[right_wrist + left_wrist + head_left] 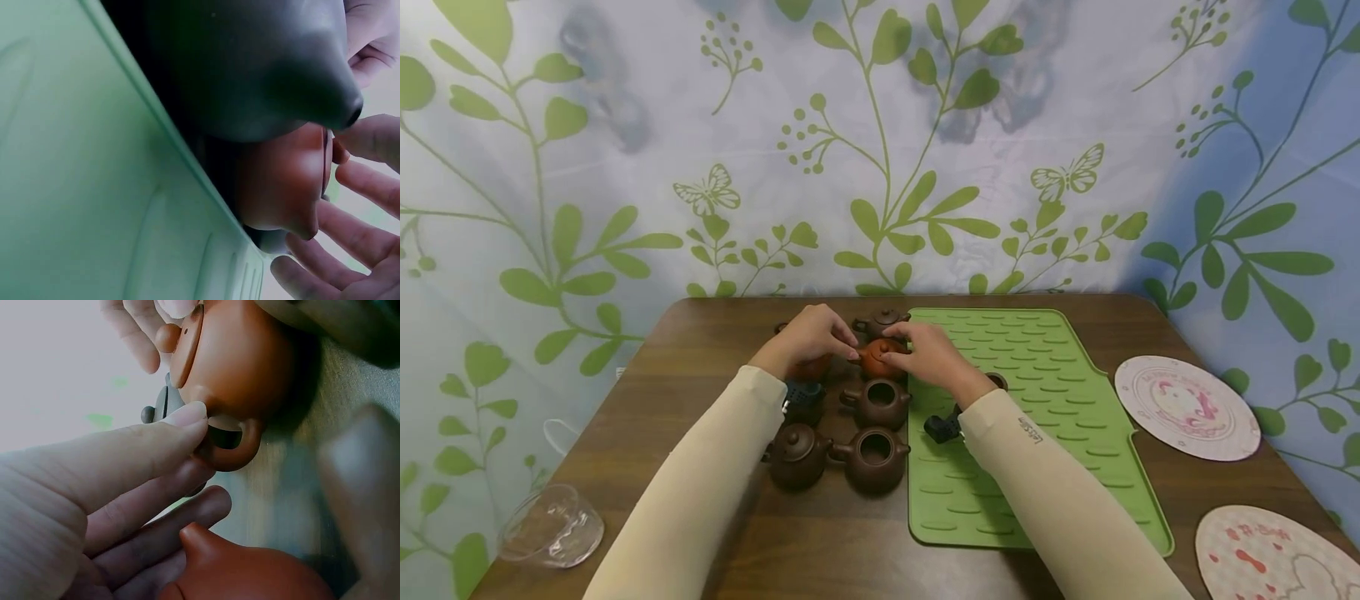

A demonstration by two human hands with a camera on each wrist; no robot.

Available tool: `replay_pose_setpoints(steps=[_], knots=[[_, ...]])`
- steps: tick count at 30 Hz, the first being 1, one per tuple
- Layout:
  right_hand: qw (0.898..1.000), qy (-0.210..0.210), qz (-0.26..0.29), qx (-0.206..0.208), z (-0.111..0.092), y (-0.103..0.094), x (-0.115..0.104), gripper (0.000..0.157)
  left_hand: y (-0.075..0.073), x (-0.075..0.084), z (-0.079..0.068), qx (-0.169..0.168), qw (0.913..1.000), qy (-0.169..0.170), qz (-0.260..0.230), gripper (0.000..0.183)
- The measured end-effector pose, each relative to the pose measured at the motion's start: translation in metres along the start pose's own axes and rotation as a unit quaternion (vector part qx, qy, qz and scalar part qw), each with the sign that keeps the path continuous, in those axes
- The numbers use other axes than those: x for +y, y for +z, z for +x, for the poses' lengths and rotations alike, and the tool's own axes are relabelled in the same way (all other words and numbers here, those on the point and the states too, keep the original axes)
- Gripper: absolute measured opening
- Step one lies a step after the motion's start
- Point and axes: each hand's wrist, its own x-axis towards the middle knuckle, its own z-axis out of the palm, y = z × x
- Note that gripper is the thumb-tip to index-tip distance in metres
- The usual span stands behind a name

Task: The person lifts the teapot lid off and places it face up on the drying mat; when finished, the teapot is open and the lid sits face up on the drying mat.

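Observation:
My left hand (811, 337) pinches the handle of a small orange-red clay teapot (877, 358) between thumb and fingers. In the left wrist view, that teapot (244, 356) has its round-knobbed lid on. My right hand (934, 354) hovers at the spout side, its fingers spread around the lid knob and spout; the right wrist view shows them (350, 250) loosely extended, and contact is hard to tell. Right behind stands a lidded dark brown teapot (880, 321). In front are two lidless dark teapots, one nearer the pot (882, 406) and one closer to me (874, 461).
Left of these stand a lidded dark teapot (797, 455) and a reddish teapot (811, 369), partly hidden by my left hand. A green ridged mat (1075, 483) lies right, bearing a dark rimmed object (997, 380). A glass (553, 529) and two round printed mats (1187, 408) flank the table.

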Motion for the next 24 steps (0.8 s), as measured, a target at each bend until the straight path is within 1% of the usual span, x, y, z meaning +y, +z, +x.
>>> replay_pose_setpoints(steps=[9,12,18,24], knots=[[1.000,-0.018,-0.015,0.000,0.015,0.000,0.003,0.045,-0.001,-0.005,0.010,0.004,1.0000,-0.007,0.004,0.015],[1.000,-0.020,-0.014,0.002,0.015,0.002,0.005,0.042,0.001,-0.006,0.011,0.007,0.9999,-0.009,0.003,0.014],[1.000,-0.007,-0.006,0.012,0.013,0.006,0.011,0.037,0.003,-0.005,0.010,0.012,0.9999,-0.003,0.009,0.014],[1.000,-0.002,0.005,0.026,0.012,0.008,0.013,0.032,0.005,-0.004,0.009,0.015,0.9998,-0.012,0.007,0.013]])
